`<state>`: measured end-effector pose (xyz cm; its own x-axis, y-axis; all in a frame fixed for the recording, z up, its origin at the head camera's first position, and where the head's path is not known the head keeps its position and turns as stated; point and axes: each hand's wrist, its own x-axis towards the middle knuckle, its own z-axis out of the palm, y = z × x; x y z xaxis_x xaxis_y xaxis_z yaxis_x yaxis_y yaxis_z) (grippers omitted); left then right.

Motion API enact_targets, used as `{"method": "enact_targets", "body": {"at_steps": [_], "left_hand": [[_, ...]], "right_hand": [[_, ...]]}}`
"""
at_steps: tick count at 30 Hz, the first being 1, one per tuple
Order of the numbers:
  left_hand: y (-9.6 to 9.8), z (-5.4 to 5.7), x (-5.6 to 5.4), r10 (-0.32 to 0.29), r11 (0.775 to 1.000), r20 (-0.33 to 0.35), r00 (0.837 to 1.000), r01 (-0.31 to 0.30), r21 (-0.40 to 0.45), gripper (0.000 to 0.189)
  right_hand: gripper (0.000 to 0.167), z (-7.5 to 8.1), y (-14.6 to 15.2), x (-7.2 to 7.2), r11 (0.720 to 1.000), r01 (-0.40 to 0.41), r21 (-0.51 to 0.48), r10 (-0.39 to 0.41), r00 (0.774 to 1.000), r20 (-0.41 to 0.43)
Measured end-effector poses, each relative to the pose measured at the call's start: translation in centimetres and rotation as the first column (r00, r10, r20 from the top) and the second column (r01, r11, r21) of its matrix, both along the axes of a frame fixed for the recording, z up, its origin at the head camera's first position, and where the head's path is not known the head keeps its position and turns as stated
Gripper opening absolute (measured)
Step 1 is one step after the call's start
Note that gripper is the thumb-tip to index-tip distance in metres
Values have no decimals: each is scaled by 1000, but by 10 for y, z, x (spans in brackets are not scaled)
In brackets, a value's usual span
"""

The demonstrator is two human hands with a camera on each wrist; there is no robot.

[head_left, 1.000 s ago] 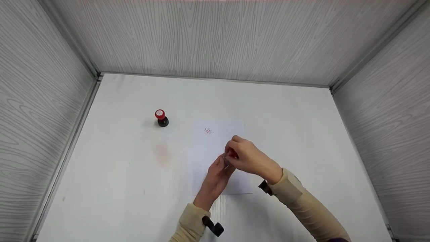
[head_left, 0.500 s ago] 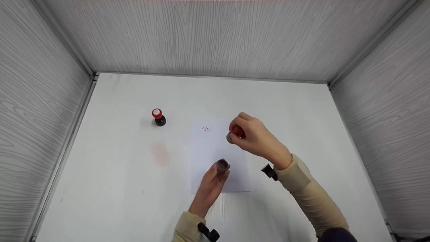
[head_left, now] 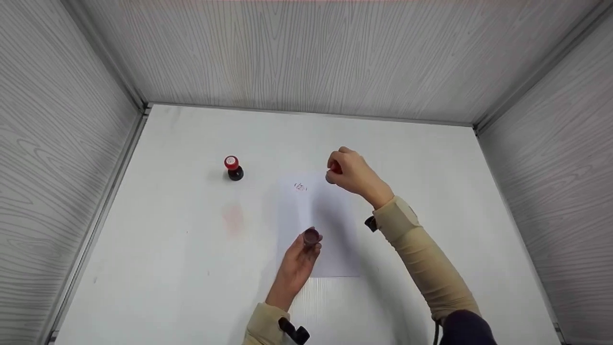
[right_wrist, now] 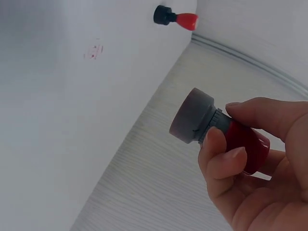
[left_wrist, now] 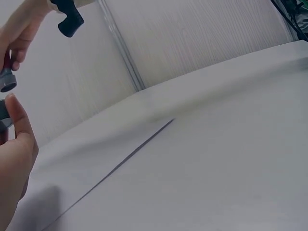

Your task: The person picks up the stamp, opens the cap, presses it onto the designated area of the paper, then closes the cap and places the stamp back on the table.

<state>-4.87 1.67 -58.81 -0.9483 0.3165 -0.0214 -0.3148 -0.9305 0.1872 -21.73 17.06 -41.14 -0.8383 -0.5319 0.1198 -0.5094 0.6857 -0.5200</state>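
Observation:
My right hand (head_left: 352, 173) grips a stamp by its red handle; the right wrist view shows this stamp (right_wrist: 195, 115) with its dark grey round base pointing away from the palm. It is held in the air above the far part of a white paper sheet (head_left: 292, 211). Nearer to me, my left hand (head_left: 293, 273) holds a dark round cap (head_left: 311, 236) between thumb and fingers, its hollow side facing up. Stamp and cap are apart. A small reddish printed mark (head_left: 300, 187) lies near the sheet's far end.
A second stamp (head_left: 233, 167), red-handled with a black base, stands upright on the white table (head_left: 143, 215) left of the paper. A faint pink smudge (head_left: 233, 219) is on the tabletop. Grey wood-grain panels (head_left: 306, 57) enclose the back and both sides.
The stamp came out of the cap; my right hand carried it forward, away from me. My left hand dropped back slightly with the cap, whose hollow now shows.

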Motion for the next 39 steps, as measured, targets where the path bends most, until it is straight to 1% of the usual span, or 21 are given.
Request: {"method": "enact_targets", "body": {"at_steps": [4, 9, 11, 13, 19, 23, 27, 34, 39], "left_hand": [[0, -8, 1, 5, 999, 1, 1000, -5, -54, 41], [3, -14, 1, 1, 984, -50, 999, -10, -179, 35], [5, -15, 2, -3, 975, -70, 998, -12, -222, 34], [6, -17, 3, -6, 969, -80, 997, -14, -248, 34], [7, -17, 3, -5, 959, -54, 999, -10, -282, 33], [7, -16, 3, -13, 951, -34, 999, 2, -308, 32], [8, -15, 3, -12, 945, -17, 1000, 6, -327, 30], [11, -15, 5, -16, 940, 4, 1000, 16, -341, 29], [12, -15, 6, -17, 941, 5, 1000, 18, -337, 29]], "right_hand": [[11, -19, -1, -16, 999, 52, 12, -52, 998, 23], [12, -48, -4, -29, 995, 87, 44, -89, 995, 42], [12, -59, -5, -32, 993, 95, 63, -98, 994, 47], [12, -68, -6, -34, 992, 101, 76, -106, 993, 52], [11, -88, -8, -37, 989, 115, 97, -122, 990, 73], [11, -98, -8, -37, 989, 110, 100, -118, 990, 79], [12, -104, -8, -37, 987, 111, 114, -121, 989, 81], [12, -110, -6, -33, 981, 133, 142, -148, 984, 102], [12, -110, -6, -31, 979, 129, 156, -145, 985, 90]]}}
